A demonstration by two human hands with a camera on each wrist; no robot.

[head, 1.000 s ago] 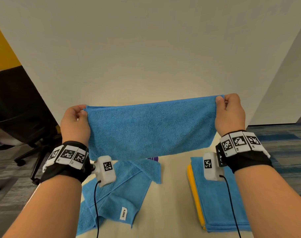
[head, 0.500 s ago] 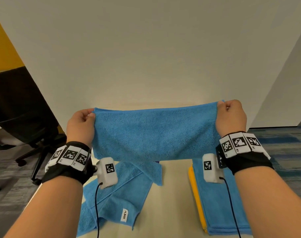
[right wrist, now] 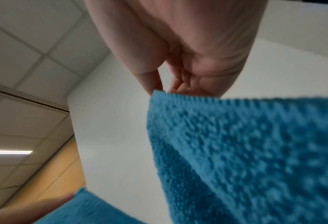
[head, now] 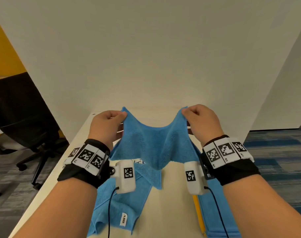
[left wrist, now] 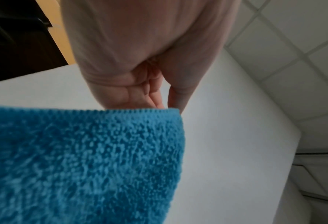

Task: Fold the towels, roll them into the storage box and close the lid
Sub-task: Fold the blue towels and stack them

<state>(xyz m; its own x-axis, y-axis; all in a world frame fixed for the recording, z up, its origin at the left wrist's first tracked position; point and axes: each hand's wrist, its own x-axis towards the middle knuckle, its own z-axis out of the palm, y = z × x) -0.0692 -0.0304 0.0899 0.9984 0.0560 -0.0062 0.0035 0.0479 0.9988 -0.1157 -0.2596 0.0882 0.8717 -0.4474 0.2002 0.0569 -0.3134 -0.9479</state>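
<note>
Both hands, left hand [head: 106, 125] and right hand [head: 200, 121], pinch the blue towel [head: 155, 145] by its corners above the table [head: 173, 203], middle sagging, seemingly folded double, so uneven closing could skew the fold.
</note>
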